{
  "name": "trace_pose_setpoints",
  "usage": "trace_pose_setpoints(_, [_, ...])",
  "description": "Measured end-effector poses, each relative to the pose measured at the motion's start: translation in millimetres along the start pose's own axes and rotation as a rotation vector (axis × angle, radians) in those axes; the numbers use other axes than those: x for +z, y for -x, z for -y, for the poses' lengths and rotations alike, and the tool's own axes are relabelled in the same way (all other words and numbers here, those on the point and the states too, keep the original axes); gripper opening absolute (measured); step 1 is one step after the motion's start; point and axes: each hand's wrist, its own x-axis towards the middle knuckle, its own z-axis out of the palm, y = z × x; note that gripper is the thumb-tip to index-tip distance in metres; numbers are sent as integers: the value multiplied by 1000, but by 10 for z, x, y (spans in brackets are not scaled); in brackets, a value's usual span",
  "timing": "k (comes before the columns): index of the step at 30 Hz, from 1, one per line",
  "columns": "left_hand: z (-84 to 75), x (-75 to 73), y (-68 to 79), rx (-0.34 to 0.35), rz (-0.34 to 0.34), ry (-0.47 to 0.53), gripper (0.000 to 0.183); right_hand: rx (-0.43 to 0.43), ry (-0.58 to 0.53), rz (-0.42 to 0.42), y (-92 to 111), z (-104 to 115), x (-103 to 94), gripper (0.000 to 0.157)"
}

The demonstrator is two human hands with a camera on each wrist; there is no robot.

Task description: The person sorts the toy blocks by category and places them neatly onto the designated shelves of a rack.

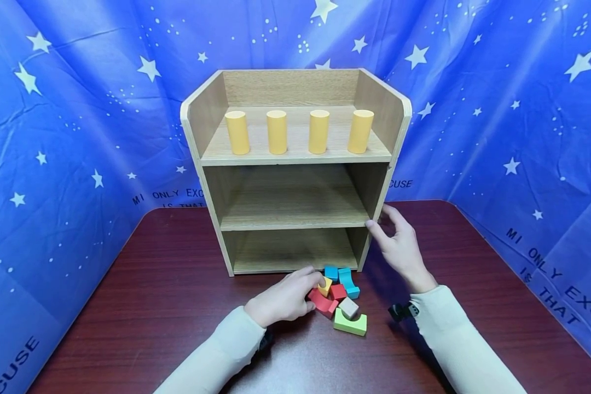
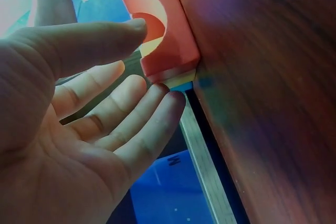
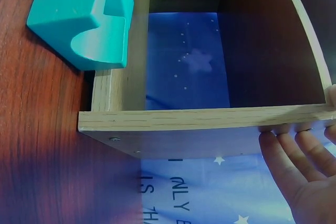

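My left hand (image 1: 287,295) reaches into a pile of small toy blocks in front of a wooden shelf unit (image 1: 295,224). Its fingers are spread around a red arch block (image 2: 178,40) and a yellow block (image 1: 326,286); the thumb tip lies over the arch's hollow in the left wrist view. Beside these lie a red block (image 1: 338,292), a blue block (image 1: 331,273), a teal arch block (image 3: 79,19), a pale block (image 1: 348,307) and a green arch block (image 1: 351,324). At the unit's right side panel, my right hand (image 1: 401,249) holds the edge, thumb at the front, fingers along the outer face.
Several yellow cylinders (image 1: 277,133) stand upright in a row on the top shelf. The unit rests on a dark red-brown table (image 1: 167,306). Blue star-patterned cloth (image 1: 79,137) hangs behind and on both sides.
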Motion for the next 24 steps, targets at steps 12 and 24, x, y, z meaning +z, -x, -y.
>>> trace_pose_setpoints(12, [33, 41, -4, 13, -7, 15, 29, 3, -11, -2, -11, -242, 20, 39])
trace_pose_setpoints(24, [51, 48, 2, 29, -10, 13, 28, -7, -9, 3, -9, -237, 16, 39])
